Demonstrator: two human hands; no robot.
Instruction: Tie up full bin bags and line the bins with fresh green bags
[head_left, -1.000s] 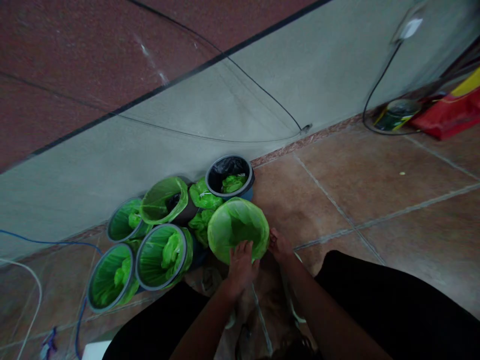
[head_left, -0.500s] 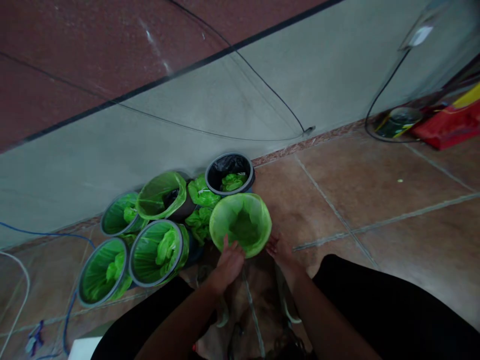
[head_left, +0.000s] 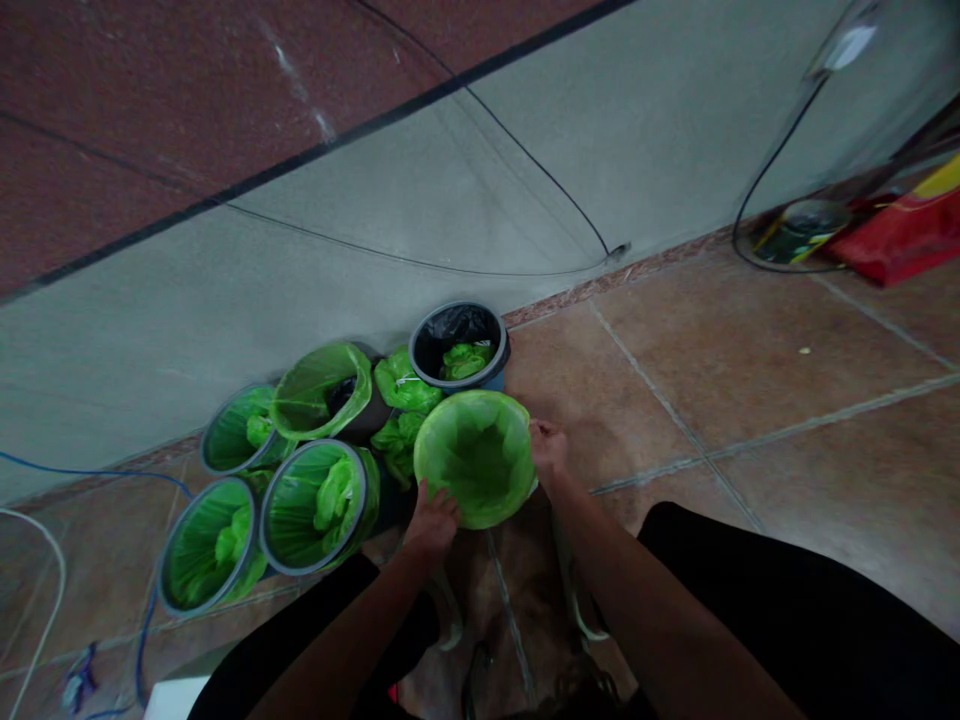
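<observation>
Right in front of me stands a trash bin whose rim is wrapped by a green bin liner (head_left: 484, 460); the bin's wall is mostly hidden. My left hand (head_left: 433, 520) grips the liner at the near left of the rim, fingers bent over the edge. At the right side of the rim, my right hand (head_left: 549, 450) has its fingers pinched on the liner's edge. Behind this bin is another trash bin (head_left: 496, 377) with a black liner and a crumpled green bag inside. Bunched green bags (head_left: 409, 385) lie to the left.
Several more green-lined bins, among them one near bin (head_left: 268, 520), cluster at left. A wall (head_left: 360, 260) with hanging cables runs behind. Blue hose (head_left: 142, 640) lies at lower left. A clear tub (head_left: 802, 232) and red bag (head_left: 900, 240) sit far right.
My left hand has moved left along the near rim. The right hand has risen to the right edge and closed on the liner, whose opening is now spread differently.
</observation>
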